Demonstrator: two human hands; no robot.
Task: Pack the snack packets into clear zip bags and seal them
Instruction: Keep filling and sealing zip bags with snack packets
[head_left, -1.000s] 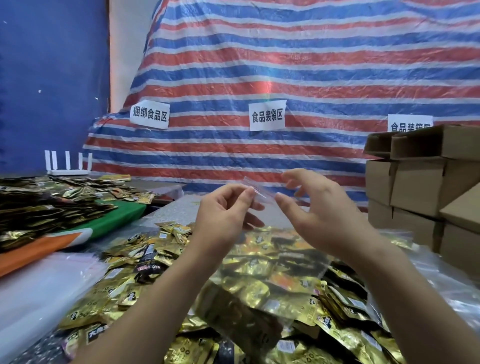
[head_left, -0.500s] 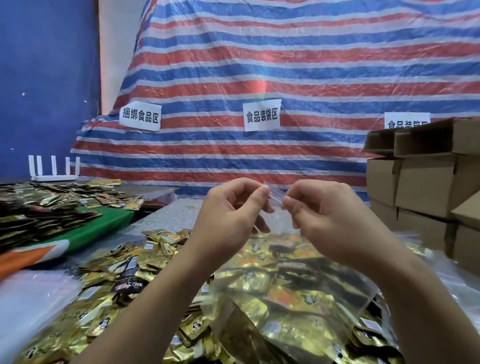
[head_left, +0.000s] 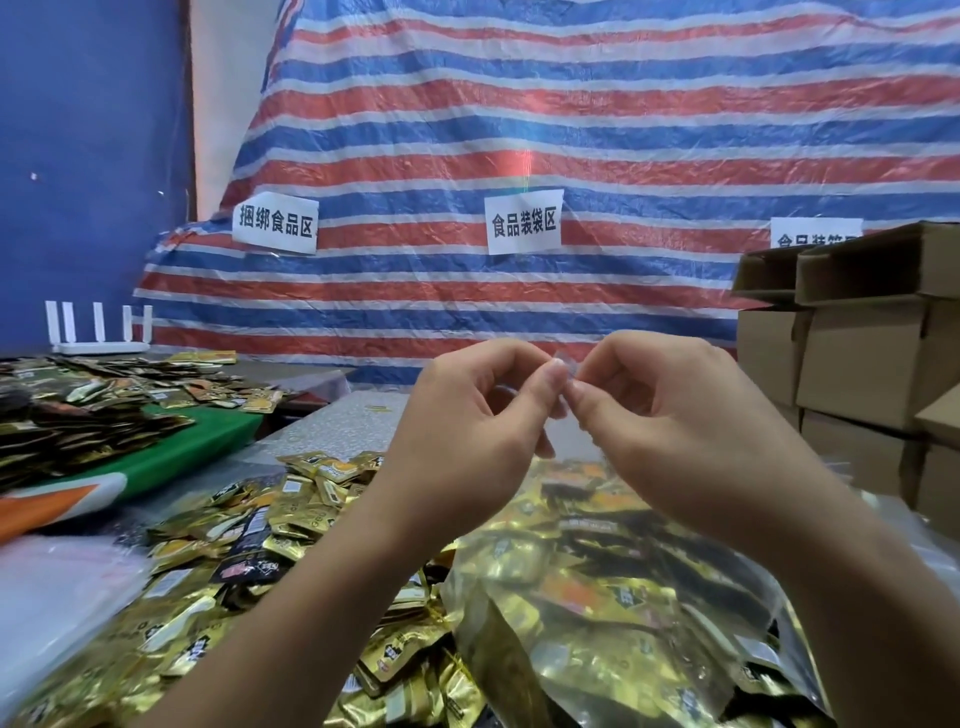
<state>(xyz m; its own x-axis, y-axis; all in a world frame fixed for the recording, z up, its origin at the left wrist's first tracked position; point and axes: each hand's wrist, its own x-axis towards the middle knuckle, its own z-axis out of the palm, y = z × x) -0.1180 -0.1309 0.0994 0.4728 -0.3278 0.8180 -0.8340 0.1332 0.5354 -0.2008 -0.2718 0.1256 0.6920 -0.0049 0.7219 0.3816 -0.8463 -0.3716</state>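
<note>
Evidently the two hands have been brought together over the last second: where the left hand (head_left: 470, 441) and the right hand (head_left: 691, 431) were earlier held a little apart along the top edge of the clear zip bag (head_left: 613, 597), their fingertips are now touching at one spot on that edge, at about the middle of the view. The zip strip is pinched there between thumb and forefinger of both hands, so both are clamped on the bag and neither is free. From this it may be judged that filling of this bag is finished and that the seal is being pressed shut, most likely at the last stretch or corner of the strip; whether the whole strip is closed cannot be told, since the clear film is hard to make out against the background. The bag hangs below the pinch, directly under and in front of the wrists, filled with gold snack packets and resting partly on the loose packets (head_left: 270, 525) heaped on the counter (head_left: 337, 415). More packets are spread on a green board (head_left: 171, 457) to the left, and cardboard boxes (head_left: 872, 358) are stacked at the right, near the right hand but not touched by it.
</note>
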